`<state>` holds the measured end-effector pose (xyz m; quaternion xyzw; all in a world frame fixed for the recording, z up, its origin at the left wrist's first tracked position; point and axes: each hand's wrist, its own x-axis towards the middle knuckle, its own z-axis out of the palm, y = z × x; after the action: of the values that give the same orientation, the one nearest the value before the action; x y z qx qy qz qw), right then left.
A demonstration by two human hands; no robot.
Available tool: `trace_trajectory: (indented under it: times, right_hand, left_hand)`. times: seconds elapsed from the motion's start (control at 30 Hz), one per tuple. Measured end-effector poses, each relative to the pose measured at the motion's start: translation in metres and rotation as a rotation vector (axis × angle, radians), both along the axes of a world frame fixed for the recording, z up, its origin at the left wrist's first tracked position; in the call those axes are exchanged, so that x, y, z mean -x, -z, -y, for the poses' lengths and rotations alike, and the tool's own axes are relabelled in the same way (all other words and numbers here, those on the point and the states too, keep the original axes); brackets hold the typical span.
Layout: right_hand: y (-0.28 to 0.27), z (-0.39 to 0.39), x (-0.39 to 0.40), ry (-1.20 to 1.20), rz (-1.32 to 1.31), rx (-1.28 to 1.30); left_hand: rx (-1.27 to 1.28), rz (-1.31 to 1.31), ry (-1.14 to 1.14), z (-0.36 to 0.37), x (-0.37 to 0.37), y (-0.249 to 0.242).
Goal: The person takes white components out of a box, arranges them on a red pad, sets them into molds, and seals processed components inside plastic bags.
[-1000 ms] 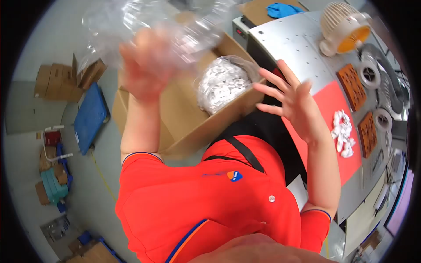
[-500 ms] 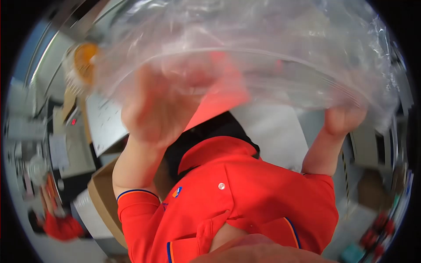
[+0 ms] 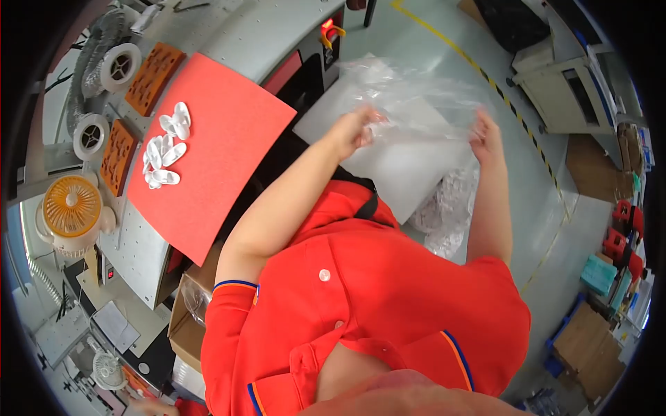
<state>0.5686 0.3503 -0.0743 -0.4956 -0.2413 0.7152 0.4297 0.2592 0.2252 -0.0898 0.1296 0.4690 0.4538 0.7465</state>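
Left hand (image 3: 355, 133) and right hand (image 3: 485, 137), both with fingers curled closed, grip one clear plastic bag (image 3: 415, 114) near a bench (image 3: 239, 36) bearing one red mat (image 3: 225, 118) and two orange blocks (image 3: 154, 80).

a clear plastic bag (image 3: 416, 104) is held up off the surfaces, pinched at its left side by the left hand (image 3: 355, 130) and at its right side by the right hand (image 3: 487, 137). it is thin, see-through and heavily creased, with bright glints along its folds. its near edge is stretched loosely from side to side, and its far part is fanned out and rumpled, slightly blurred. the white sheet (image 3: 381, 177) is seen through the film. below the right part, crumpled clear plastic (image 3: 451, 208) is bunched; whether it is joined to the bag cannot be told.
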Motion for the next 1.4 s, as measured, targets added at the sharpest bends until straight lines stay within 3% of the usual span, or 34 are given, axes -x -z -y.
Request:
trace_trajectory:
  times: [0.07,0.13,0.2,0.27,0.3,0.33,0.4,0.43,0.5,0.53,0.6,0.63,0.67,0.73,0.77,0.8,0.83,0.87,0.9,0.93,0.97,1.0,1.03,1.07,1.13,1.2,1.23,1.27,1.3,1.37,1.4]
  right_hand:
    - [0.042,0.012,-0.003,-0.004,0.094,0.085]
    - [0.055,0.013,0.012,-0.049,0.182,0.161]
    - [0.034,0.034,0.057,0.168,1.450,-1.247]
    - [-0.015,0.052,0.094,-0.062,1.114,-1.657]
    - [-0.020,0.054,0.111,-0.362,0.920,-1.756]
    - [-0.018,0.054,0.125,-0.653,0.704,-1.818]
    - [0.017,0.047,0.144,-1.188,0.565,-0.488]
    - [0.044,0.043,0.136,-1.183,0.565,-0.485]
    - [0.095,0.031,0.111,-1.562,1.334,-1.187]
    - [0.096,0.021,0.114,-1.569,1.324,-1.190]
    - [0.086,0.001,0.120,-1.586,1.597,-0.825]
    - [0.087,-0.005,0.124,-1.595,1.592,-0.819]
    - [0.087,-0.011,0.127,-1.679,1.564,-0.737]
    - [0.075,-0.017,0.132,-1.767,1.543,-0.656]
    - [0.061,-0.013,0.140,-1.869,1.493,-0.705]
    - [0.055,-0.011,0.146,-1.972,1.435,-0.755]
    - [0.065,-0.008,0.143,-1.984,1.434,-0.759]
    - [0.078,-0.002,0.137,-1.826,1.285,-1.000]
    - [0.089,-0.001,0.131,-1.656,1.125,-1.213]
    - [0.083,0.001,0.129,-1.673,1.123,-1.218]
    - [0.066,0.008,0.129,-1.708,0.962,-1.182]
    - [0.048,0.015,0.132,-1.734,0.800,-1.141]
    - [0.021,0.021,0.142,-1.748,0.797,-1.144]
    - [-0.010,0.029,0.156,-1.876,0.876,-1.006]
    - [-0.019,0.029,0.166,-2.017,0.942,-0.864]
    - [0.008,0.010,0.171,-1.530,1.116,-1.204]
    - [0.030,-0.007,0.172,-1.529,1.113,-1.213]
    - [0.061,-0.028,0.174,-1.502,1.274,-1.179]
    - [0.090,-0.042,0.180,-1.470,1.429,-1.141]
    - [0.140,-0.047,0.189,-1.513,1.523,-1.168]
    - [0.155,-0.047,0.194,-1.543,1.629,-1.192]
  left_hand:
    - [0.036,0.262,-0.273,0.011,0.005,0.027]
    - [0.109,0.314,-0.375,0.020,0.004,0.034]
    - [0.191,0.349,-0.477,0.030,0.008,0.034]
    - [0.244,0.235,-0.455,0.023,0.007,0.030]
    - [0.250,0.210,-0.418,0.022,0.006,0.031]
    - [0.262,0.212,-0.413,0.024,0.005,0.033]
    - [0.217,0.250,-0.312,0.028,0.005,0.036]
    - [0.219,0.249,-0.307,0.030,0.012,0.046]
    - [-0.180,1.130,-0.032,0.035,0.031,0.077]
    - [-0.178,1.127,-0.042,0.037,0.034,0.066]
    - [0.211,0.332,-0.175,0.042,0.033,0.033]
    - [0.276,0.129,-0.166,0.041,0.036,0.033]
    - [0.282,0.131,-0.159,0.042,0.031,0.032]
    - [-0.404,-1.497,-0.365,0.041,0.013,0.014]
    - [-0.655,-1.677,-0.251,0.037,0.010,-0.006]
    - [-0.816,-1.661,-0.053,0.036,-0.002,-0.022]
    - [-1.018,-1.487,0.198,0.030,-0.013,-0.017]
    - [-1.202,-1.284,0.441,0.027,-0.020,-0.006]
    - [-1.193,-1.283,0.429,0.024,-0.016,0.008]
    - [-0.425,-1.170,0.549,0.020,-0.006,0.032]
    - [0.318,-0.950,0.613,0.016,0.009,0.056]
    - [0.060,-1.223,0.733,0.022,0.046,0.088]
    - [-0.216,-1.484,0.845,0.031,0.076,0.108]
    - [-0.305,-1.557,0.678,0.026,0.082,0.079]
    - [-0.413,-1.520,0.660,0.024,0.082,0.080]
    - [-0.156,-1.026,0.746,0.027,0.047,0.107]
    - [-0.254,-1.015,0.856,0.022,0.030,0.091]
    - [-0.351,-1.001,0.963,0.019,0.016,0.075]
    - [-0.342,-1.009,0.956,0.018,0.013,0.071]
    - [-0.781,-1.353,0.890,0.021,0.008,0.070]
    - [-0.769,-1.357,0.883,0.024,0.011,0.068]
